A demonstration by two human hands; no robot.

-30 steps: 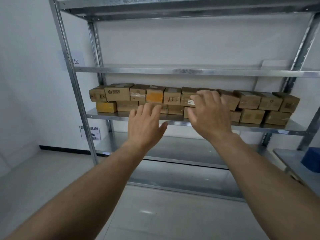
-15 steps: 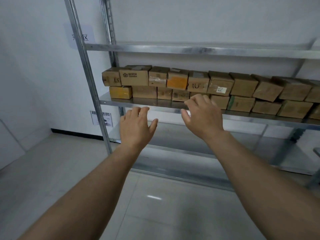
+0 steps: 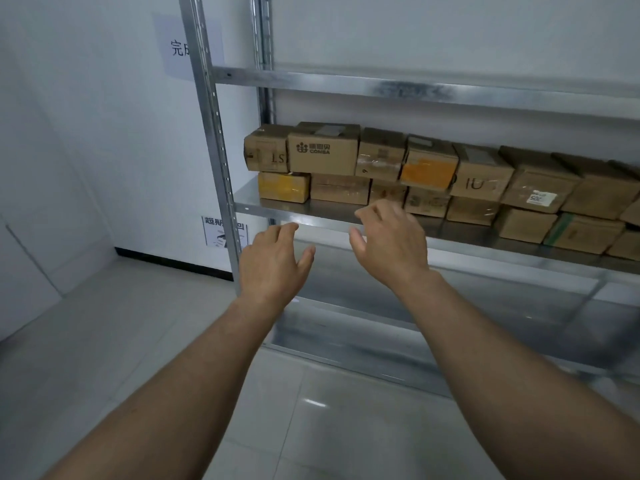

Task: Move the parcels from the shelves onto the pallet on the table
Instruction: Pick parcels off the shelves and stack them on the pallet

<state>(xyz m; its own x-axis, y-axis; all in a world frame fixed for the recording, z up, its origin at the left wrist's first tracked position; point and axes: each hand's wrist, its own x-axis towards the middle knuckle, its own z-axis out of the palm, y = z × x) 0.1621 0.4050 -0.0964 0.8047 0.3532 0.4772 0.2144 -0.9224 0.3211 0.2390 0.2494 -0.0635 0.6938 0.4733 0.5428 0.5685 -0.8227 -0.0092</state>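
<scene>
Both hands raised before the shelf [image 3: 346, 216], palms forward, nothing held. Left hand [image 3: 273, 261] spread wide; right hand [image 3: 389, 242] loosely spread, fingers curled slightly, near the shelf lip. Reach judged to be aimed at the left-end parcels [image 3: 381, 168]. Parcels stacked two rows high along the far side of the shelf, untouched. Lower shelf bare. Pallet and table not seen.

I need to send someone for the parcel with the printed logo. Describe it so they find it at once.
Look at the metal rack against the white wall; only one shelf holds cardboard parcels, stacked in two rows. The CONBA parcel sits in the upper row, second from the left end. It alone carries a dark printed logo with the word CONBA on its front, while the parcel to its left shows handwritten marks.
</scene>
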